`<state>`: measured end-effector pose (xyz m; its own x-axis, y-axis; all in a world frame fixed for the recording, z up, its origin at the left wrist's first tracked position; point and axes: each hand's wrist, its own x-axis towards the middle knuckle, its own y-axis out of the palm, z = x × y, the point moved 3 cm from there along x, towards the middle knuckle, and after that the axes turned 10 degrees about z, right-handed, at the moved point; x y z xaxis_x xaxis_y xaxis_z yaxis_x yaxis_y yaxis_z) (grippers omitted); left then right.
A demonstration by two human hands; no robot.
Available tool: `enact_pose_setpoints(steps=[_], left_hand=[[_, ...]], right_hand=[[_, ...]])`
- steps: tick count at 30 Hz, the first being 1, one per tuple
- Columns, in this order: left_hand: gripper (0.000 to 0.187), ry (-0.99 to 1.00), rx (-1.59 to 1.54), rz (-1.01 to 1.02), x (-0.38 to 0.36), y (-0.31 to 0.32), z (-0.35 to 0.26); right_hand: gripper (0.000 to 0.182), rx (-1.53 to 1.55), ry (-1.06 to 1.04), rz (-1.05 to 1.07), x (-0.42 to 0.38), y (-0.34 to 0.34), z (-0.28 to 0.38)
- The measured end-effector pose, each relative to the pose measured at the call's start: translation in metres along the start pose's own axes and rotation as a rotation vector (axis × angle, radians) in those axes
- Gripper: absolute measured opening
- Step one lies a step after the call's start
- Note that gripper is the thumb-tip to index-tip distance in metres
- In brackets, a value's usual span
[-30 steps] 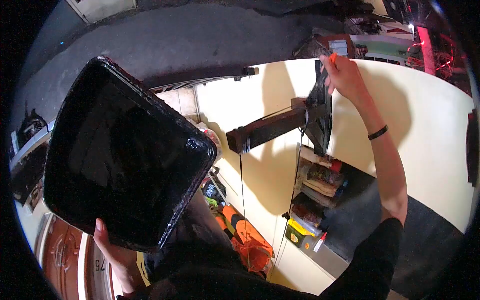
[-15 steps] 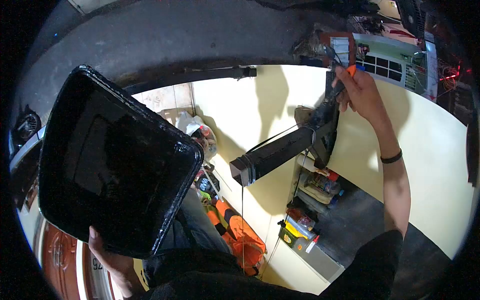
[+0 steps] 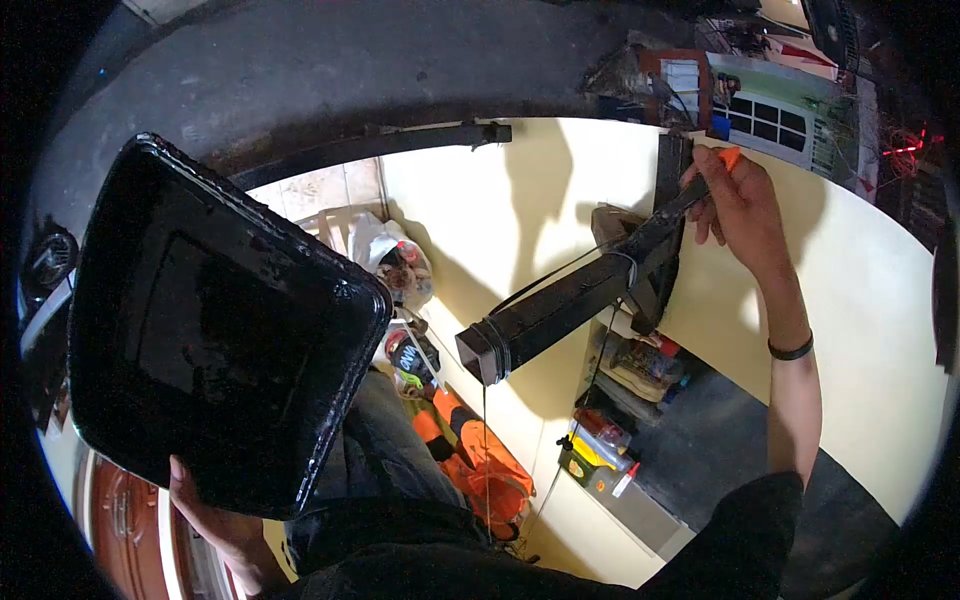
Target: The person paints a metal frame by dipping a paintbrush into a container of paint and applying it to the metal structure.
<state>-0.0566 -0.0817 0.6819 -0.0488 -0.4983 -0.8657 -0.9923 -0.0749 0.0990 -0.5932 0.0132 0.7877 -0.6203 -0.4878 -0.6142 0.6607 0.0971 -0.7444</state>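
Observation:
My left hand [image 3: 222, 525] grips the lower edge of a black tray [image 3: 352, 395], thumb over the rim. The tray is tilted toward me, its inside coated in glossy wet black, likely paint. My right hand [image 3: 748, 208] is closed around a paintbrush [image 3: 731, 158]; its orange end sticks up past the fingers. The brush's dark head lies against the far end of a black metal beam [image 3: 550, 308], though the exact contact is partly hidden by my fingers. The beam juts toward me from a dark upright [image 3: 672, 165], with cord wound round it.
A cream wall [image 3: 840, 290] curves behind the beam. Bottles and containers [image 3: 640, 370] stand on a dark ledge below right. Underneath lie an orange cloth item [image 3: 495, 465] and a plastic bag [image 3: 400, 265]. Cords hang down from the beam. A dark road [image 3: 350, 70] stretches beyond the wall.
My right hand has moved slightly down and right, bringing the paintbrush from above the upright to the beam's far end. The tray has shifted a little left.

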Motion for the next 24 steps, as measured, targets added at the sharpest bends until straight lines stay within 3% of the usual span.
enact_pose_setpoints(steps=[3,5,9,12,14,16,18,20,24], left_hand=[[0.061,0.219,0.294,0.09,0.005,-0.022,0.002],[0.062,0.062,-0.154,0.28,0.009,-0.021,0.008],[0.062,0.035,-0.153,0.239,0.005,-0.009,0.003],[0.064,-0.003,-0.014,0.051,0.003,-0.011,0.002],[0.065,0.043,-0.054,0.223,0.008,-0.018,0.004],[0.065,0.056,-0.114,0.213,0.009,-0.016,0.007],[0.066,0.068,-0.17,0.205,0.007,-0.003,0.005],[0.072,-0.001,-0.02,-0.092,-0.001,0.011,-0.001],[0.072,0.026,0.051,0.069,-0.002,0.003,-0.006]], right_hand=[[0.04,-0.147,-0.05,-0.049,0.012,-0.012,-0.029],[0.04,-0.274,-0.109,-0.087,0.017,-0.02,-0.037],[0.041,-0.17,-0.051,-0.102,0.022,-0.016,-0.021],[0.044,-0.134,0.046,-0.07,0.025,-0.002,-0.032],[0.045,-0.201,0.076,-0.056,0.03,-0.004,-0.038],[0.047,-0.295,0.018,-0.083,0.035,-0.014,-0.037],[0.047,-0.199,0.041,-0.056,0.034,-0.008,-0.03],[0.047,-0.104,0.066,-0.035,0.031,-0.002,-0.027],[0.048,-0.35,-0.061,-0.107,0.037,-0.004,-0.029]])
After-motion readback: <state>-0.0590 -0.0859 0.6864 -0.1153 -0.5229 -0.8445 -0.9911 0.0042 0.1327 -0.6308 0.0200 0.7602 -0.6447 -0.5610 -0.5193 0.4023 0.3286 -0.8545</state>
